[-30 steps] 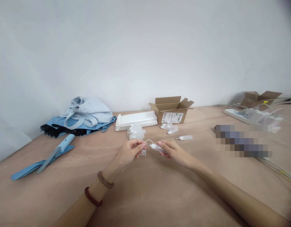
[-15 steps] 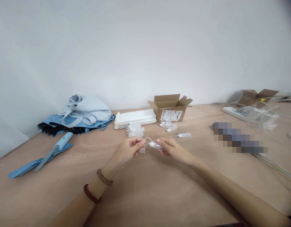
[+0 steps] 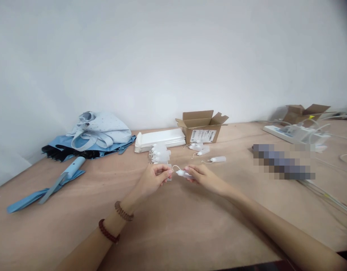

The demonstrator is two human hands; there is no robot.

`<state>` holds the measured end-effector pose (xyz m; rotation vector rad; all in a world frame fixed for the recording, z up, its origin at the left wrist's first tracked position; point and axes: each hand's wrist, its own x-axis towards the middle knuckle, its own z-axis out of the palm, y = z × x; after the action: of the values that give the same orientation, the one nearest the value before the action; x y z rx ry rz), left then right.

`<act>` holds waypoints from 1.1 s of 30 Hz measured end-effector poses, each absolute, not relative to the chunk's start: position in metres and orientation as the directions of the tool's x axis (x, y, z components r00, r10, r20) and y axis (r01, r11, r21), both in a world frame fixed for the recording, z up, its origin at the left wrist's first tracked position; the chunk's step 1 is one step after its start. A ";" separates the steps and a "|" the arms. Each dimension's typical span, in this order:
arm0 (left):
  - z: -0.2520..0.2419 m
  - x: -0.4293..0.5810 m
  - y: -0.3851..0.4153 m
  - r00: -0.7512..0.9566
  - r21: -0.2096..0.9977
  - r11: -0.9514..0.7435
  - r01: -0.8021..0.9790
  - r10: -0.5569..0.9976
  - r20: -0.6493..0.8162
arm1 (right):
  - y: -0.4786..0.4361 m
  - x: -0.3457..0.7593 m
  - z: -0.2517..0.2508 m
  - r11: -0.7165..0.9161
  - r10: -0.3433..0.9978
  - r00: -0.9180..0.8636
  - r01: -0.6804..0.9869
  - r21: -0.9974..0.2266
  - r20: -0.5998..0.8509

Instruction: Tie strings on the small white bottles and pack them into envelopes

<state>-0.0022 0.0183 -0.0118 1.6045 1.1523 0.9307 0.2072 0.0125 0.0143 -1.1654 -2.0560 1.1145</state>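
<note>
My right hand (image 3: 198,174) is closed round a small translucent squeeze bottle (image 3: 183,173), its nozzle pointing left. From the bottle's neck a thin pale strap (image 3: 176,166) arches over to the pinched fingertips of my left hand (image 3: 159,175). Whatever sits at the strap's end is hidden between those fingers. Just behind my left hand, a row of similar bottles (image 3: 161,154) lies side by side. Beyond my right hand, a single bottle (image 3: 218,159) lies on its side, and a few more bottles (image 3: 203,151) lie near the cardboard box.
An open cardboard box (image 3: 203,133) stands by the wall, beside a stack of white flat packs (image 3: 160,138). Blue umbrella fabric (image 3: 60,143), a pale cloth bag (image 3: 105,130) and an umbrella handle (image 3: 75,167) lie left. Rightward are a power strip (image 3: 283,133), cables and a pixelated object (image 3: 283,162).
The view has shifted slightly. Both hands keep nearly the same pose, with the bottle in my right hand and the strap at my left fingertips.
</note>
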 end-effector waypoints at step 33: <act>0.013 0.003 0.008 0.279 0.913 -0.246 0.325 0.948 0.156 | 0.014 0.207 0.019 0.314 0.860 -0.501 0.369 -0.875 0.097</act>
<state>0.0028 0.0082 0.0127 1.7398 1.1650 0.9698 0.2070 0.0142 0.0191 -1.0828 -2.0177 1.1257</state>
